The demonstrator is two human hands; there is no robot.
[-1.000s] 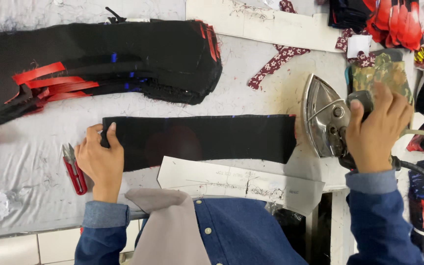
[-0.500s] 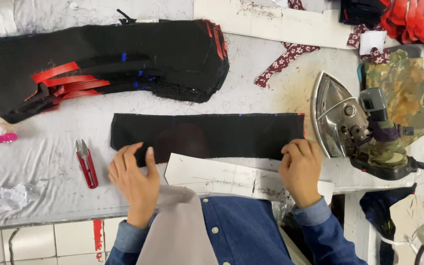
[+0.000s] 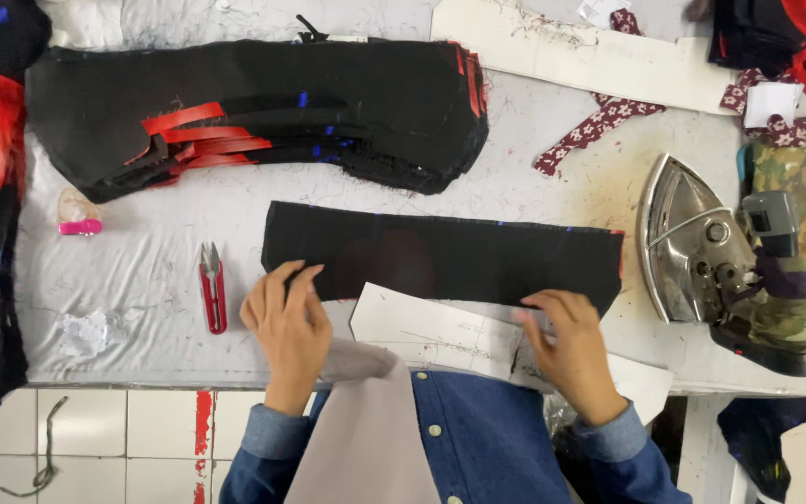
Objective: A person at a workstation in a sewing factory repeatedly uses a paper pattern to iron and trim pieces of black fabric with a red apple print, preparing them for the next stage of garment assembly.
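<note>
I am looking down on one long strip of black cloth (image 3: 440, 254), matte and flat, lying across the middle of the grey, lint-flecked worktop (image 3: 142, 271). My left hand (image 3: 286, 322) is pinching its near left edge; my right hand (image 3: 566, 341) is pressing fingers onto the near right edge. One stiff white paper pattern (image 3: 440, 331) is lying just beneath. One red snips (image 3: 213, 287) is sitting left, one steel iron (image 3: 701, 252) right, one black stack (image 3: 263, 117) behind.
</note>
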